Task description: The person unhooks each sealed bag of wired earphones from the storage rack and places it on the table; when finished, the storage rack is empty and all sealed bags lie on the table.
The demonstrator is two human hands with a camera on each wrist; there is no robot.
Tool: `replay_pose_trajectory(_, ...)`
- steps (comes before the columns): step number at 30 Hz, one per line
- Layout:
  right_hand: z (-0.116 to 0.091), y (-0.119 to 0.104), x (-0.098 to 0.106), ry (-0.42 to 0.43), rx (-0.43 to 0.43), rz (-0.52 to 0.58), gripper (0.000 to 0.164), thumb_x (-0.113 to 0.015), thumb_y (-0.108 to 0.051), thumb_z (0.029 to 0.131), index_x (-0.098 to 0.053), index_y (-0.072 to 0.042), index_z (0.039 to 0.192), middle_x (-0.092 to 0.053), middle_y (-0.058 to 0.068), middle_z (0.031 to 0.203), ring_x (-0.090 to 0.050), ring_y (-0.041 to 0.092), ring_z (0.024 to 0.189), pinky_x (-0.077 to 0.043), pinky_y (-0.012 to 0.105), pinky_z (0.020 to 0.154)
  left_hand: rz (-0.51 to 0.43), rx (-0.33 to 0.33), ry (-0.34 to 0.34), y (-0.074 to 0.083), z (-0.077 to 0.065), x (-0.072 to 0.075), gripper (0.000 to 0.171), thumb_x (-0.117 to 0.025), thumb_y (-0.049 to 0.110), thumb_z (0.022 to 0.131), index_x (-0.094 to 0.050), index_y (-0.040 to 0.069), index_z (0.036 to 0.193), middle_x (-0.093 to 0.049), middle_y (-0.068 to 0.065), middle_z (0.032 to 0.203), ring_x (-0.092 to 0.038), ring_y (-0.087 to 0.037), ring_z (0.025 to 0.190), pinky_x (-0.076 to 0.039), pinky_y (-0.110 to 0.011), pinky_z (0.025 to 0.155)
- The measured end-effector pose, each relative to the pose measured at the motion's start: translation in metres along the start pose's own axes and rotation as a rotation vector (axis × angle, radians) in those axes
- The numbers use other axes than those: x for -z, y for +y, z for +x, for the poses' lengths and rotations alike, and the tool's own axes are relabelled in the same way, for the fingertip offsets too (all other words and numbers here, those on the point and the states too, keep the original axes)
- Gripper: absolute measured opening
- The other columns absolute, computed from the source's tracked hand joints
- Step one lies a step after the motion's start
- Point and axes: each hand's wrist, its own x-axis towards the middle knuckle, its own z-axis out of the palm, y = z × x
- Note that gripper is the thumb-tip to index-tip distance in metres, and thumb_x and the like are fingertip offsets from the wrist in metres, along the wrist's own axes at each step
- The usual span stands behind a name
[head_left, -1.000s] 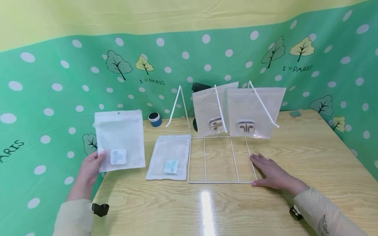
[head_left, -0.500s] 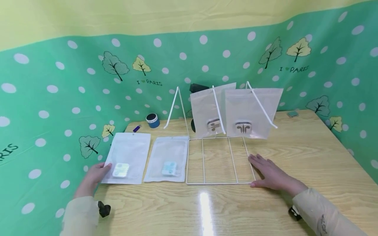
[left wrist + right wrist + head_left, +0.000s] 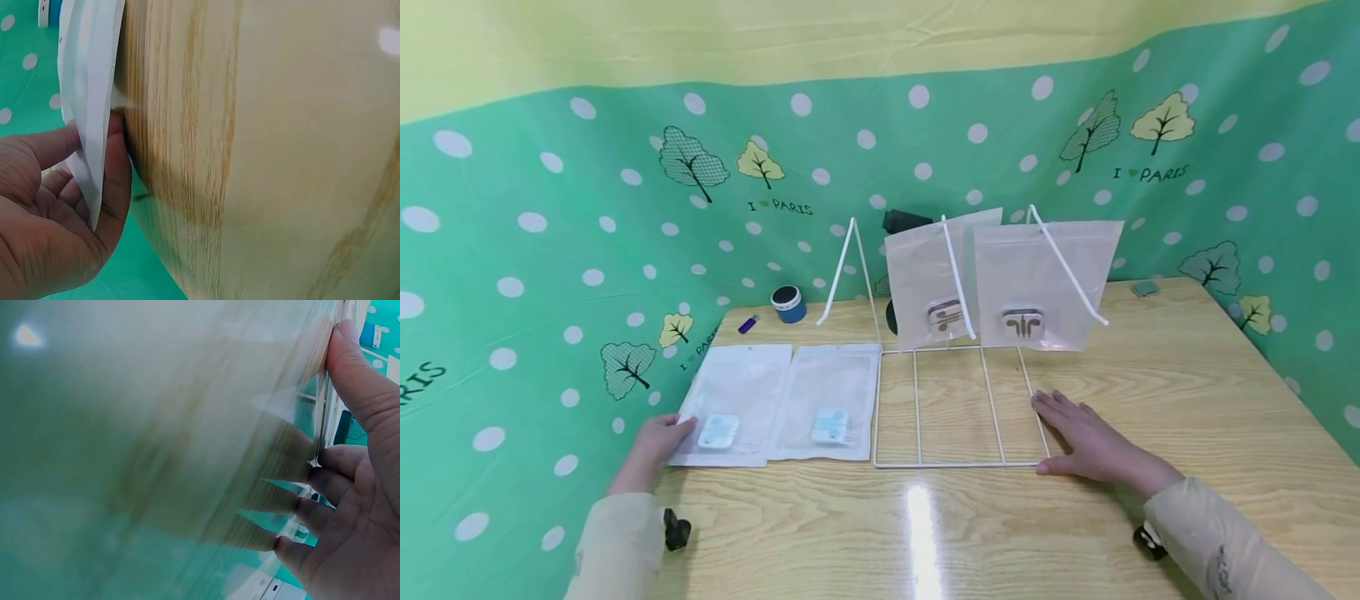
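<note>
My left hand (image 3: 658, 442) pinches the left edge of a white zip bag (image 3: 748, 375) holding a small clear earphone case (image 3: 719, 431). The left wrist view shows thumb and fingers on either side of the bag's edge (image 3: 97, 125). A second bag (image 3: 812, 387) like it lies alongside, between the first and a white wire rack (image 3: 955, 465). My right hand (image 3: 1090, 442) rests on the table with fingers spread, at the right side of the rack's base. Two earphone bags, one in the middle (image 3: 921, 275) and one on the right (image 3: 1037, 258), hang from the rack's prongs.
The rack's left prong (image 3: 838, 279) has no bag on it. Behind it are a round blue speaker (image 3: 788, 305), a purple USB stick (image 3: 748, 324) and a black object (image 3: 906, 221). A small green item (image 3: 1146, 288) lies at the table's (image 3: 1000, 533) far right edge.
My left hand has brought the held bag down from an upright position to the table, then shifted it right, up against the other bag. The right hand stays where it was.
</note>
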Motion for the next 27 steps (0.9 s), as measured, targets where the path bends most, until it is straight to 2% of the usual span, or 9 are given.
replay_pose_trajectory(4,0.000,-0.001,0.000,0.002,0.003,0.006,0.101,-0.076,-0.054,0.076,-0.036,0.008,0.145,-0.032,0.027,0.151,-0.025,0.052,0.137,-0.021,0.069,0.105,0.071,-0.030,0.049,0.004,-0.006,0.001,0.054,-0.055,0.025,0.097,-0.046,-0.021,0.123,-0.046,-0.041,0.123,-0.048,-0.047,0.110,-0.043,-0.052,0.091)
replay_pose_trajectory(7,0.000,-0.002,0.001,0.002,0.007,0.008,0.100,-0.076,-0.053,0.076,-0.036,0.008,0.145,-0.032,0.028,0.151,-0.025,0.052,0.137,-0.021,0.069,0.105,0.172,-0.013,0.075,0.011,-0.011,0.003,0.046,-0.055,0.021,0.096,-0.050,-0.018,0.119,-0.052,-0.037,0.115,-0.052,-0.044,0.103,-0.047,-0.050,0.083)
replay_pose_trajectory(11,-0.001,-0.003,0.001,0.001,0.005,0.010,0.100,-0.076,-0.053,0.076,-0.036,0.008,0.145,-0.032,0.028,0.151,-0.025,0.052,0.137,-0.021,0.069,0.105,0.343,-0.032,0.098,0.027,-0.021,0.005,0.050,-0.054,0.025,0.098,-0.049,-0.016,0.127,-0.051,-0.037,0.123,-0.051,-0.049,0.110,-0.046,-0.055,0.088)
replay_pose_trajectory(14,-0.001,-0.003,0.002,0.000,-0.001,0.011,0.100,-0.077,-0.052,0.076,-0.036,0.008,0.145,-0.032,0.028,0.151,-0.024,0.052,0.137,-0.020,0.069,0.106,0.420,-0.098,0.110,0.043,-0.028,0.002,0.053,-0.053,0.028,0.098,-0.048,-0.015,0.129,-0.048,-0.038,0.128,-0.048,-0.052,0.114,-0.043,-0.058,0.091)
replay_pose_trajectory(18,-0.002,-0.003,0.002,-0.006,-0.006,0.009,0.101,-0.077,-0.052,0.076,-0.036,0.008,0.145,-0.032,0.028,0.151,-0.024,0.052,0.137,-0.020,0.069,0.106,0.441,-0.225,0.116,0.066,-0.037,-0.014,0.050,-0.054,0.028,0.098,-0.051,-0.012,0.128,-0.050,-0.036,0.129,-0.048,-0.052,0.116,-0.042,-0.059,0.093)
replay_pose_trajectory(22,-0.001,-0.001,0.001,-0.009,-0.012,0.005,0.101,-0.076,-0.054,0.076,-0.036,0.008,0.146,-0.031,0.027,0.152,-0.023,0.052,0.138,-0.020,0.068,0.106,0.447,-0.366,0.115,0.091,-0.047,-0.040,0.044,-0.056,0.024,0.098,-0.056,-0.009,0.126,-0.055,-0.032,0.127,-0.050,-0.049,0.117,-0.043,-0.058,0.094)
replay_pose_trajectory(27,0.000,0.001,0.000,-0.009,-0.013,0.004,0.102,-0.076,-0.055,0.076,-0.036,0.007,0.146,-0.031,0.027,0.152,-0.023,0.051,0.138,-0.020,0.068,0.106,0.449,-0.459,0.080,0.117,-0.059,-0.075,0.039,-0.059,0.022,0.097,-0.060,-0.005,0.125,-0.058,-0.028,0.126,-0.050,-0.045,0.120,-0.040,-0.056,0.100)
